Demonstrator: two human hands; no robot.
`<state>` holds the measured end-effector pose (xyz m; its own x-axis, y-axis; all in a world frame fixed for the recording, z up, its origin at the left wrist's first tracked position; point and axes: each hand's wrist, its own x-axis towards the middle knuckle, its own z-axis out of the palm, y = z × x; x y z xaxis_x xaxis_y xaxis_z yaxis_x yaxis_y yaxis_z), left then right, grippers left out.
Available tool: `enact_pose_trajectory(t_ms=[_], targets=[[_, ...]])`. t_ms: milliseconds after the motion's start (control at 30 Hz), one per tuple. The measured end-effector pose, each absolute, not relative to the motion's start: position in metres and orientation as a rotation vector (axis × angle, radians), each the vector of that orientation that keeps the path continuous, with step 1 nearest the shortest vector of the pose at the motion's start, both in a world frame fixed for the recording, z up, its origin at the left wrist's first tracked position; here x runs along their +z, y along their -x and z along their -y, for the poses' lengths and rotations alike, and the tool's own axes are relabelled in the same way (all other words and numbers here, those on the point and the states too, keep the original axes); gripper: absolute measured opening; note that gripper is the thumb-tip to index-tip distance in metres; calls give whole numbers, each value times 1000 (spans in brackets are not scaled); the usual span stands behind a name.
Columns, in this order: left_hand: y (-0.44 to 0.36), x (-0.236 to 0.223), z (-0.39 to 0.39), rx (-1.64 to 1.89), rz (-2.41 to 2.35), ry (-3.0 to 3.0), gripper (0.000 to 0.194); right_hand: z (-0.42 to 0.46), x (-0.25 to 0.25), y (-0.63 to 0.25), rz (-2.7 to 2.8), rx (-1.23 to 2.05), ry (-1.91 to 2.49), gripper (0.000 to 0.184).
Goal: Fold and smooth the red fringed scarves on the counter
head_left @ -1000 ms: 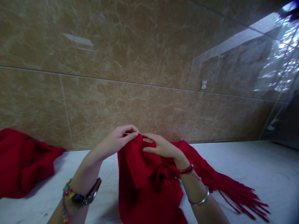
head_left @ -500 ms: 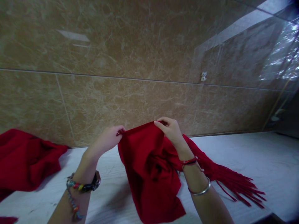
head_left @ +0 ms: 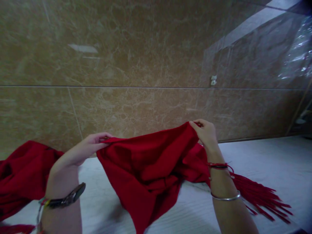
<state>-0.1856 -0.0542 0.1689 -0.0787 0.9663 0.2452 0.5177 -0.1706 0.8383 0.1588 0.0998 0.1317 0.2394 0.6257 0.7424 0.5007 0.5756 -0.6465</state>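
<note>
A red fringed scarf (head_left: 146,159) stretches between my two hands, its upper edge pulled nearly straight and its lower part hanging in folds to a point. My left hand (head_left: 94,144) pinches the left corner of that edge. At the other end of the edge, my right hand (head_left: 204,131) grips the cloth between thumb and fingers. Behind my right forearm the scarf runs on to a fringe (head_left: 265,195) of long tassels, which lies on the white surface (head_left: 255,162).
A second heap of red cloth (head_left: 26,172) lies at the left, partly behind my left forearm. Along the back of the surface rises a glossy brown marbled wall (head_left: 136,107). A small white fitting (head_left: 213,80) sits on that wall.
My hands have moved apart, the left to the left and the right to the right. The scarf's held edge now spans wider and its folds have opened out.
</note>
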Motion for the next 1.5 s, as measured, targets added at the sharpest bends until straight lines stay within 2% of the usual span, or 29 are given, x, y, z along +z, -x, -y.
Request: enact_pose_trajectory(t_ms=[100,267,333,367,433,500,667,767,900,1033,1167,1233,1433,1500], targets=[[175,169,58,1132,-1430,-1696,25,-83,135,-148,1784,118,1006,19],[148,169,47,1154,-1441,-1732,29,-32,140,-92,2269,399,465,43],[139,170,47,1151,-1463,-1759,32,-19,136,-69,2318,448,386,40],[136,171,48,1140,-1478,-1775,34,-16,134,-61,2311,457,404,32],[134,172,50,1113,-1511,-1806,35,-16,130,-52,2261,458,480,16],[137,173,52,1091,-1553,-1847,32,-23,129,-54,2178,466,531,11],[147,161,36,1006,-1874,-2069,12,-42,140,-81,1899,652,512,16],[146,151,21,960,-2010,-2156,13,-50,145,-97,1637,756,545,21],[151,152,20,986,-1850,-2035,13,-68,144,-122,1248,732,611,25],[161,165,38,1095,-1589,-1896,19,-83,142,-141,1074,529,676,29],[158,169,48,1144,-1371,-1817,21,-75,143,-136,1399,253,842,24],[150,169,48,1187,-1313,-1753,22,-61,145,-125,1686,255,782,23],[117,164,43,1198,-1336,-1778,29,-11,145,-82,2319,427,381,50],[113,164,41,1239,-1399,-1848,30,-3,140,-69,2420,429,376,51]])
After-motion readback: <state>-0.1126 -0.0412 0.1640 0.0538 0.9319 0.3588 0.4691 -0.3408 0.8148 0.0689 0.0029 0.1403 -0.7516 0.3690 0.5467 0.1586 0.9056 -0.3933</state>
